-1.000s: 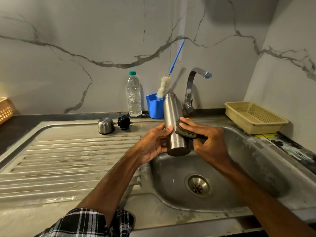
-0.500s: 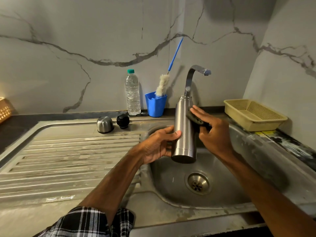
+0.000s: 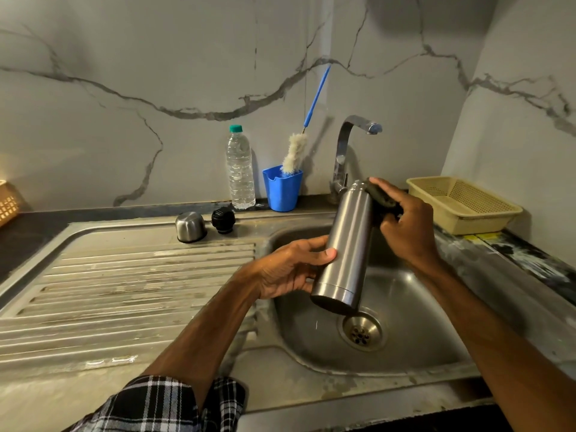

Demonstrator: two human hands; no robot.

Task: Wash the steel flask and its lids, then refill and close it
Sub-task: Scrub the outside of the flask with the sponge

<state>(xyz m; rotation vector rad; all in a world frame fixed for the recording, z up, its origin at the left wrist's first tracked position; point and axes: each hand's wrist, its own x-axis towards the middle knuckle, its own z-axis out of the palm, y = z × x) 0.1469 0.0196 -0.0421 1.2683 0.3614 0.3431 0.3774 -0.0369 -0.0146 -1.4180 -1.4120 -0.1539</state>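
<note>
The steel flask (image 3: 346, 244) hangs tilted over the sink basin (image 3: 420, 322), its base toward the person and its neck leaning away toward 1 o'clock. The left hand (image 3: 293, 269) grips the lower body, thumb across the front and fingers wrapped behind. The right hand (image 3: 405, 226) has its fingers curled on a dark scrub pad (image 3: 381, 198) and presses it against the shoulder of the flask. To scrub well, the left hand probably ought to hold firm and turn the flask a little at a time while the pad runs the full length, neck to base; wet steel is likely slippery, so a low grip over the basin seems wise. The tap (image 3: 346, 145) stands close behind the neck at 12 o'clock, the tightest edge here. A yellow basket (image 3: 464, 204) sits near at 2 o'clock of the flask. The steel cup lid (image 3: 190, 226) and black stopper (image 3: 223, 220) wait at 10 o'clock on the draining board (image 3: 124, 291), well apart, unwashed as far as I can judge. The freest room lies at 6 o'clock, above the drain (image 3: 363, 332).
</note>
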